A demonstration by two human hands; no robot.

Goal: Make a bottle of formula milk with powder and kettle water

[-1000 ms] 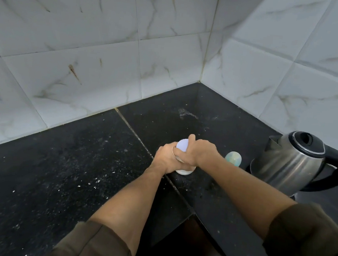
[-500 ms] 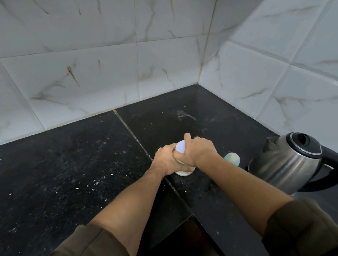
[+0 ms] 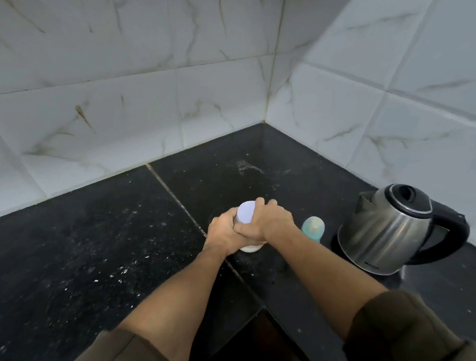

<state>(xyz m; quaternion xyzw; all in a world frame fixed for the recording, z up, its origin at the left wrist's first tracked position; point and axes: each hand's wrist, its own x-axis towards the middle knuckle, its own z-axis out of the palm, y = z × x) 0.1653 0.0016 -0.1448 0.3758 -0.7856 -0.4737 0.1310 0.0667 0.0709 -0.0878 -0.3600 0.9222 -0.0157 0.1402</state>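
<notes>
Two hands on one little tub, that was basically the whole scene. Starting at the left, we had a black speckled worktop (image 3: 64,251) running into a corner of white marble-look wall tiles (image 3: 98,50), with pale flecks scattered over the stone. The left arm came up out of an olive sleeve (image 3: 127,356). The left hand (image 3: 221,235) was wrapped round the side of a small white tub (image 3: 250,248) standing upright on the worktop, right beside a seam in the stone. So that grip was closed on the tub's body, fingers curled round it.

On top sat a lavender lid (image 3: 246,212). The right hand (image 3: 269,224) came in from the other side, fingers curled over the lid's far edge and its heel lying across the left hand. That grip was holding the lid, though we couldn't tell if the lid was tight or loose.

Just right of the right wrist stood the baby bottle (image 3: 313,227), upright, with a teal collar and a pale teat. It was near the tub but not touching it, as far as we could see.

Further right was a steel kettle (image 3: 382,238) with a black top and black handle. Its spout faced the bottle and the handle pointed off to the right. The lower right corner was just the other olive sleeve (image 3: 418,349).
</notes>
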